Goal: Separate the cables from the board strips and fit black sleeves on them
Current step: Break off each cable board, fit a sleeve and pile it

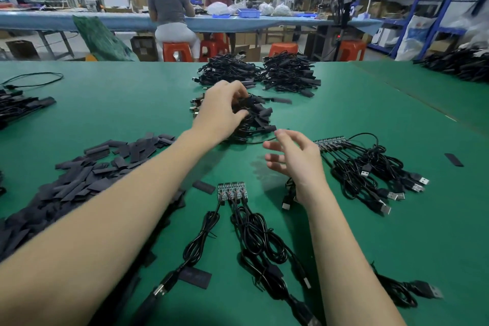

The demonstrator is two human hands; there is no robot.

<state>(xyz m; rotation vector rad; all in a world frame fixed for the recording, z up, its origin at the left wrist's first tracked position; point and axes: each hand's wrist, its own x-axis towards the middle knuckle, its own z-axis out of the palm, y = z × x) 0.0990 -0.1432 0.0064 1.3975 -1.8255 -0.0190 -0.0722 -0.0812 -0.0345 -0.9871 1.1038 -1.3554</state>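
While our left hand point(225, 108) reaches far across the green surface point(370, 119), its curled fingers point(239, 114) sit on the middle heap of black sleeved cables point(254, 119); we cannot tell whether they grip one. Our right hand point(296, 159) hovers released, fingers spread, holding nothing. Nearest us lies a short green board strip with black USB cables attached point(231, 190); a longer strip of the same kind point(330, 141) lies to the right. Loose flat black sleeves point(79, 180) pile at the left. We judge the risk is snagging: dragging the hand back could pull tangled cables off the heap, and our forearm could scatter the sleeves.
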